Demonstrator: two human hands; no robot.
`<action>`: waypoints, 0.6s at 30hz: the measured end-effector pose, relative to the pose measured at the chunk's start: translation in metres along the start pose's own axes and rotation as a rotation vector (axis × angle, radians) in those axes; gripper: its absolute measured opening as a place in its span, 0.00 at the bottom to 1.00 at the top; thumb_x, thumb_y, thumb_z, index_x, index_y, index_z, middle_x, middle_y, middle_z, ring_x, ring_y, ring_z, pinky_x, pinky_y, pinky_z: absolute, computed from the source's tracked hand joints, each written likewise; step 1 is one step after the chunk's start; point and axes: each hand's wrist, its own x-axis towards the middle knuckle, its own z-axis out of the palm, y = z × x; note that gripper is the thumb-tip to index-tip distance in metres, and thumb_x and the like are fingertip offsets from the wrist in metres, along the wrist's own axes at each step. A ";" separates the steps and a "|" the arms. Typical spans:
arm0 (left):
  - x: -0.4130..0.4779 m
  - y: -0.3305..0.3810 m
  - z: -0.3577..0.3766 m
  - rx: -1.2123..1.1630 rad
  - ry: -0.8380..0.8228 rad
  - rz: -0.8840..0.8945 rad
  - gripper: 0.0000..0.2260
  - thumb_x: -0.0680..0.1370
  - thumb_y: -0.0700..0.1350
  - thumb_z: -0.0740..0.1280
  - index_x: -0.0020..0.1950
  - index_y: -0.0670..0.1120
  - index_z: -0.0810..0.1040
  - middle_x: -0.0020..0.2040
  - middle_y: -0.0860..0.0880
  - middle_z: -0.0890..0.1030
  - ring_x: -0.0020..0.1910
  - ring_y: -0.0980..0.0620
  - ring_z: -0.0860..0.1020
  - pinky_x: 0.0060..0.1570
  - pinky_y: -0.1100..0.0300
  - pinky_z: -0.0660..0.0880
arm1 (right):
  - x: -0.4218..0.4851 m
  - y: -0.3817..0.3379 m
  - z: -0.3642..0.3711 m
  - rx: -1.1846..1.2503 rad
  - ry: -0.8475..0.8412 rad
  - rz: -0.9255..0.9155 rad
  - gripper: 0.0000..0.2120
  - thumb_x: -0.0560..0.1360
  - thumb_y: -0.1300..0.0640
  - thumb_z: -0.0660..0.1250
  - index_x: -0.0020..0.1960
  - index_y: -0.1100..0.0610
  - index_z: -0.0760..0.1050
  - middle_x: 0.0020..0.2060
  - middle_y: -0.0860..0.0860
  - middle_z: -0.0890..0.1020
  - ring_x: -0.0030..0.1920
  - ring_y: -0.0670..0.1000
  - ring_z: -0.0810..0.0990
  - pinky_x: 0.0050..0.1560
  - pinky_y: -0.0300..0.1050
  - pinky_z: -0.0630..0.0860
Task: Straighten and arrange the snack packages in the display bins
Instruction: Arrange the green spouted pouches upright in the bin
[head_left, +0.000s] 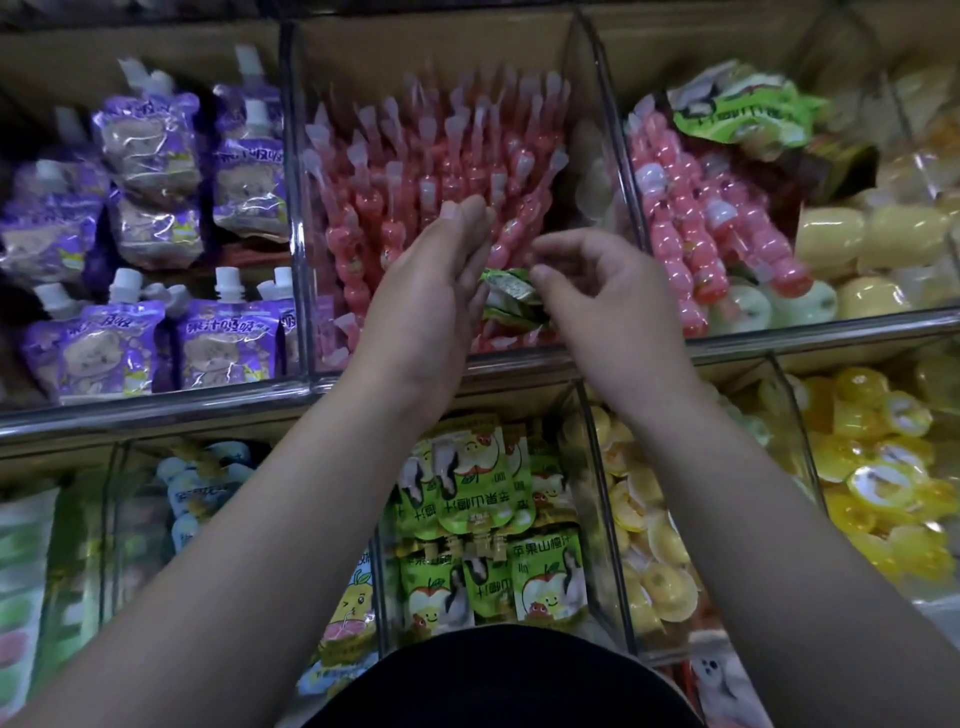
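Both hands hover over the middle upper bin (298, 223), which is packed with pink jelly sticks (441, 156) standing in rows. My left hand (431, 296) is held flat, fingers together, its edge against the sticks. My right hand (602, 301) pinches a crumpled green pouch (511, 299) between thumb and fingers; the pouch lies on the pink sticks between the two hands. More green apple pouches (488, 530) fill the bin just below.
Purple spouted pouches (156, 218) fill the left bin. The right bin holds pink bead sticks (691, 223), a green pouch (743, 109) and yellow jelly cups (857, 234). Lower bins hold yellow cups (872, 483) and pale pouches (208, 483). Clear dividers separate the bins.
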 end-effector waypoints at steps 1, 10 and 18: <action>0.001 -0.001 0.000 0.003 0.005 -0.008 0.23 0.85 0.53 0.49 0.77 0.47 0.63 0.74 0.52 0.69 0.69 0.59 0.69 0.65 0.63 0.65 | 0.002 0.001 0.002 -0.086 -0.015 -0.021 0.08 0.78 0.59 0.69 0.57 0.52 0.79 0.46 0.42 0.82 0.44 0.37 0.80 0.41 0.31 0.77; 0.000 -0.005 -0.004 0.028 0.025 -0.006 0.22 0.85 0.52 0.49 0.78 0.46 0.61 0.76 0.51 0.67 0.72 0.58 0.67 0.69 0.61 0.63 | 0.017 -0.002 0.015 -0.595 -0.079 -0.107 0.14 0.72 0.51 0.76 0.55 0.53 0.82 0.51 0.51 0.80 0.49 0.51 0.80 0.53 0.52 0.78; 0.002 -0.002 -0.003 0.014 0.077 -0.034 0.21 0.85 0.52 0.52 0.78 0.49 0.61 0.75 0.52 0.67 0.60 0.67 0.74 0.53 0.70 0.72 | 0.023 -0.001 0.014 -0.700 -0.056 -0.142 0.07 0.78 0.54 0.68 0.46 0.55 0.83 0.45 0.51 0.82 0.43 0.48 0.77 0.44 0.41 0.70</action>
